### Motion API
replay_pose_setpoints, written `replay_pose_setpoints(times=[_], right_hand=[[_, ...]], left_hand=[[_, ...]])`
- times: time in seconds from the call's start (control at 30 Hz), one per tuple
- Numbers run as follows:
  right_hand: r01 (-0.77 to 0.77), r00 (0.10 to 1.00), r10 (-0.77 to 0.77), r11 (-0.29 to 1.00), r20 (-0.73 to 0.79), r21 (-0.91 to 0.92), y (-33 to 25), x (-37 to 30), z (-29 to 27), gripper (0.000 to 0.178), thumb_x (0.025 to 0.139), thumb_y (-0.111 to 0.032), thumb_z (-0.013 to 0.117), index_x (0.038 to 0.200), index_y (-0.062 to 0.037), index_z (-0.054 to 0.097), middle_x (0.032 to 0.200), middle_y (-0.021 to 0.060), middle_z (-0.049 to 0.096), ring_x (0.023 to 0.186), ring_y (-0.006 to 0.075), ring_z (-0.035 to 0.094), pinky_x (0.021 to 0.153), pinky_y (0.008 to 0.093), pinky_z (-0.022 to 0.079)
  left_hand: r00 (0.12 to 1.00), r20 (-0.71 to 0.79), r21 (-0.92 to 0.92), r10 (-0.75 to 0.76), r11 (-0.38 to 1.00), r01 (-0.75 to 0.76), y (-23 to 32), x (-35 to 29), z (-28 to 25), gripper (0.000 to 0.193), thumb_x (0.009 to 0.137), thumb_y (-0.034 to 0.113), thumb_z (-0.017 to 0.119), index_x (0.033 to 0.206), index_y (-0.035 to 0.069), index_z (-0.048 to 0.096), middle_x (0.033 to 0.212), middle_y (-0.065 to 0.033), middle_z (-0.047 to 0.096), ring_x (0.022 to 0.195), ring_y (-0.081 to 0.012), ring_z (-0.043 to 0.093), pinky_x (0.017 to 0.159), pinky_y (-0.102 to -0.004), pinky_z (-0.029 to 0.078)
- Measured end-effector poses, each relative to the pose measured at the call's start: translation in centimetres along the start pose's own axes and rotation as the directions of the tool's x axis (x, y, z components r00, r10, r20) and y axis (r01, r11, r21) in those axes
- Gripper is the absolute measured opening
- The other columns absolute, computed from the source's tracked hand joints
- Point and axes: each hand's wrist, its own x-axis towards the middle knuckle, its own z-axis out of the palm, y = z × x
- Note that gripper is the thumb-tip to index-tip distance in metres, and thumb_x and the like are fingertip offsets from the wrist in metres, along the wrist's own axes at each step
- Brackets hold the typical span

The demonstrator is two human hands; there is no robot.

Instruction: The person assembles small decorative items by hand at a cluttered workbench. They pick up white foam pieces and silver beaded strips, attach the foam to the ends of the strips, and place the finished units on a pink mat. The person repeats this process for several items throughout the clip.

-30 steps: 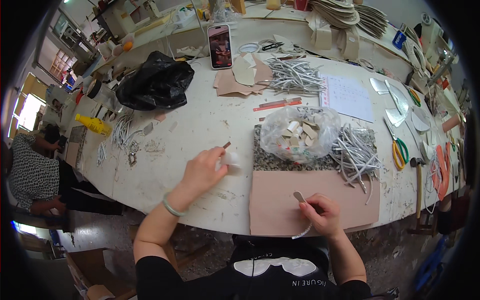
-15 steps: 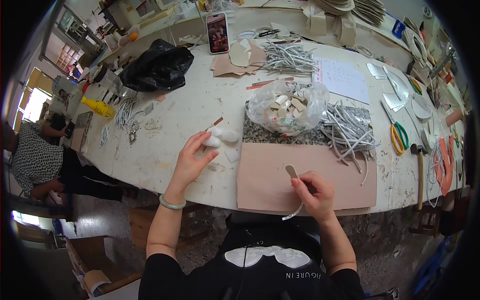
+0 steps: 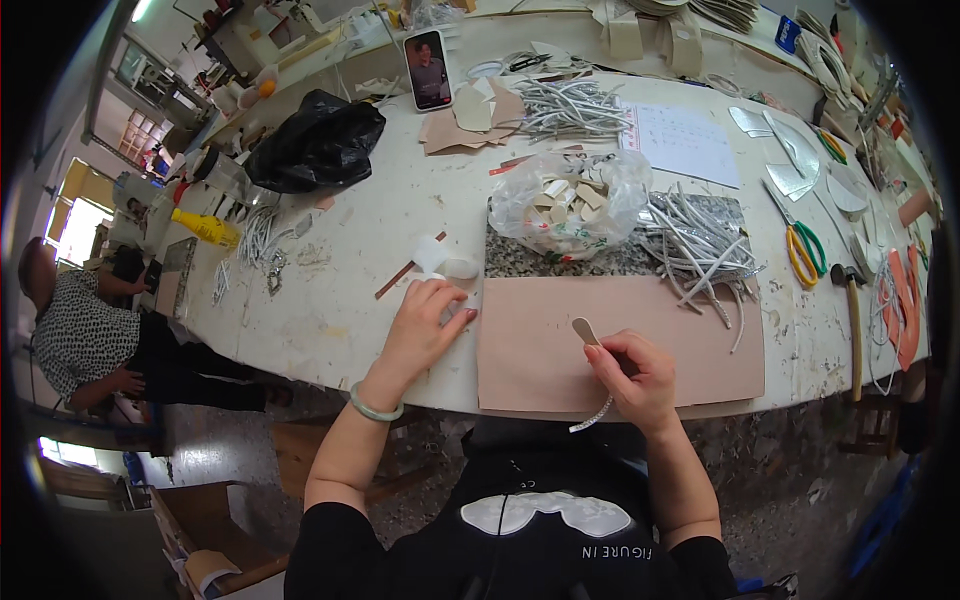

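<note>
My right hand (image 3: 638, 377) pinches a narrow strip with a rounded beige end (image 3: 583, 328) over the beige board (image 3: 540, 375). A silver, glittery tail (image 3: 592, 417) hangs below the same hand. On the white table, my left hand (image 3: 425, 322) has its fingers curled down and thumb close to the fingertips, at the spot where a small pale piece lay earlier; what is between them is mostly hidden. Just beyond its fingers lie white rolls (image 3: 458, 268) and a thin brown stick (image 3: 396, 280).
A clear plastic bag (image 3: 510, 215) of beige scraps and a heap of silver cords (image 3: 695, 245) rest on a granite slab (image 3: 505, 262). Scissors (image 3: 803, 255) and a hammer (image 3: 853, 320) lie right. A phone (image 3: 428, 70) stands behind; another person (image 3: 85, 330) is far left.
My left hand has left the white rolls and come right and nearer, fingers curling onto the table. The right hand keeps the strip in nearly the same place. The view has shifted slightly.
</note>
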Motion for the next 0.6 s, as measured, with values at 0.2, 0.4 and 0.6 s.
replay_pose_setpoints(times=[0.2, 0.4, 0.6], right_hand=[[0.062, 0.998, -0.063, 0.998, -0.003, -0.033, -0.3, 0.4, 0.3, 0.006, 0.081, -0.005, 0.07, 0.083, -0.0006, 0.067, 0.066, 0.0047, 0.059, 0.053, 0.0107, 0.052, 0.049, 0.0241, 0.039], [-0.14, 0.989, 0.125, 0.97, 0.085, 0.201, -0.5, 0.3, -0.1, 0.009, 0.086, -0.008, 0.065, 0.087, 0.001, 0.066, 0.072, 0.0042, 0.061, 0.06, 0.0086, 0.057, 0.053, 0.0217, 0.044], [-0.29, 0.937, 0.143, 0.827, 0.318, 0.482, -2.0, 0.0, 1.3, 0.011, 0.092, -0.005, 0.058, 0.093, 0.005, 0.062, 0.082, 0.0073, 0.062, 0.063, 0.0093, 0.059, 0.052, 0.0203, 0.046]], left_hand=[[0.987, -0.158, -0.014, -0.035, 0.999, 0.033, -0.6, -1.6, 0.6, 0.021, 0.078, 0.0, 0.062, 0.099, 0.001, 0.063, 0.087, -0.012, 0.062, 0.078, -0.0274, 0.06, 0.068, -0.0351, 0.05], [0.848, 0.095, -0.802, -0.522, 0.464, 0.375, 1.6, -2.3, 0.2, 0.041, 0.086, -0.002, 0.056, 0.127, 0.001, 0.054, 0.092, -0.0077, 0.062, 0.079, -0.0166, 0.066, 0.064, -0.0272, 0.058], [0.762, 0.549, -0.816, -0.343, -0.418, 0.399, 7.4, -2.4, 1.6, 0.036, 0.083, -0.004, 0.056, 0.119, -0.004, 0.055, 0.097, -0.0112, 0.063, 0.089, -0.0301, 0.068, 0.071, -0.0339, 0.061]])
